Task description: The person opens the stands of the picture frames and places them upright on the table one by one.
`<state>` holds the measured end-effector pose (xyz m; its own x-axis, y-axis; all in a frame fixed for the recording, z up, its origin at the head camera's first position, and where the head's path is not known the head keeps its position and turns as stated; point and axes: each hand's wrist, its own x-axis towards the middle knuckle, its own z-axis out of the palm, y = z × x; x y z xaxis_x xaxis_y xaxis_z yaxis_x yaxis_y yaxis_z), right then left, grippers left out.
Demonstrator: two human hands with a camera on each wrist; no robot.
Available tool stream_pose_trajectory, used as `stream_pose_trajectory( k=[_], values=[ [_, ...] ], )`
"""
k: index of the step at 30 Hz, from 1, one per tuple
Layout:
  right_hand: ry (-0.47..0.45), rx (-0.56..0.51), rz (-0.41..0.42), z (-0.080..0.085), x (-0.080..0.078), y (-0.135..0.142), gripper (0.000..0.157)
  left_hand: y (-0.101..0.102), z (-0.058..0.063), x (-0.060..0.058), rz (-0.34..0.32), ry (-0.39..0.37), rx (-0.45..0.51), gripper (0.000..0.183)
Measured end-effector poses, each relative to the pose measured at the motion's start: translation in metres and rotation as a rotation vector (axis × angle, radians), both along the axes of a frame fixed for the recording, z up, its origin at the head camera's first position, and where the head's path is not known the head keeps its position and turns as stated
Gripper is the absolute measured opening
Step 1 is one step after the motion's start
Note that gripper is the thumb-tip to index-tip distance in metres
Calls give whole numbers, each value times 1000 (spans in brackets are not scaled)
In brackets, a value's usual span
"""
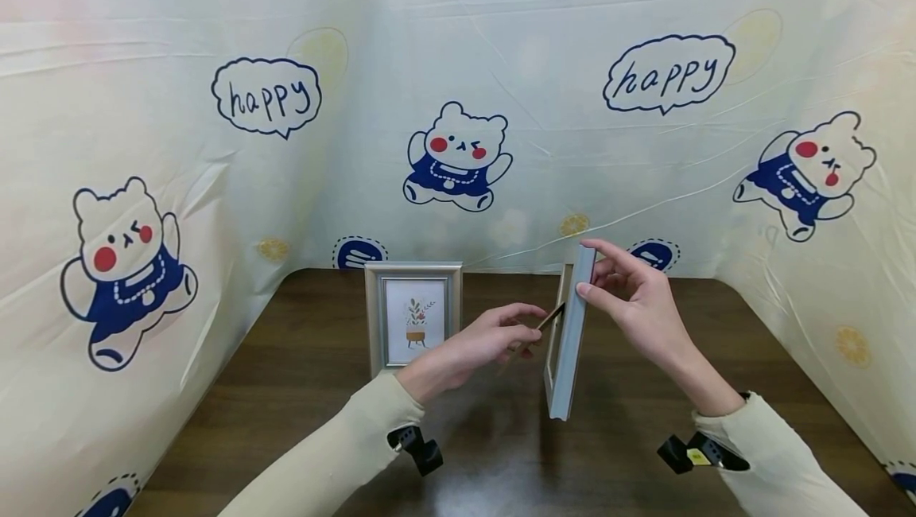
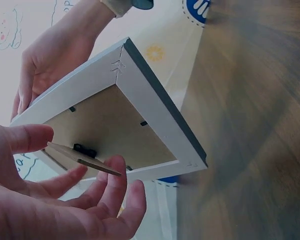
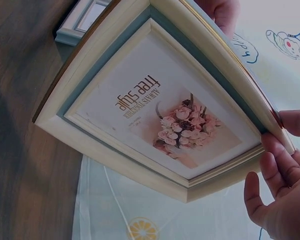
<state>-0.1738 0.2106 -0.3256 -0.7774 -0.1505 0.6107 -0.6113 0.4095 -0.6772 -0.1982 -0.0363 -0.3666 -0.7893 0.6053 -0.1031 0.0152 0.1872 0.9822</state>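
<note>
In the head view, my right hand (image 1: 637,302) pinches the upper edge of a pale blue and cream picture frame (image 1: 571,350), held upright and seen nearly edge-on. Its front, in the right wrist view, shows a print of pink flowers (image 3: 182,125) with "free style" lettering. The brown backing board (image 2: 107,120) faces my left hand (image 1: 494,342). Between thumb and fingers, that hand holds the flat stand leg (image 2: 82,159), which sticks out from the back by a black hinge (image 2: 85,150).
A second picture frame (image 1: 374,318), silver-grey with a potted plant print, stands upright to the left on the dark wooden table (image 1: 300,421). Behind it hangs a patterned cloth (image 1: 544,175). Both sleeves carry a black wrist camera (image 1: 422,449).
</note>
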Motion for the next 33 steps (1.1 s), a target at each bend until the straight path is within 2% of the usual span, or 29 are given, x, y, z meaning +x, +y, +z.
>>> stream_pose_trajectory(
  k=[9,13,16,22,24,29,31,33],
  values=[
    [-14,8,-19,-3,1,0,52,1,-4,6,49,-9,-13,50],
    [-24,13,-26,-3,1,0,51,2,-3,11,91,70,-46,50],
    [-25,15,-28,-4,1,0,51,5,-1,19,132,209,-106,46],
    [-25,13,-32,-5,0,0,52,12,5,39,259,553,-255,40],
    [-30,12,-36,-5,-1,0,52,14,7,47,283,666,-310,41],
    [-31,2,-39,-6,-2,0,52,21,13,66,245,928,-461,51],
    [-31,-3,-38,-6,-2,0,52,22,13,73,222,985,-483,56],
    [-31,-7,-36,-6,-3,0,52,24,13,79,202,1005,-480,60]
  ],
)
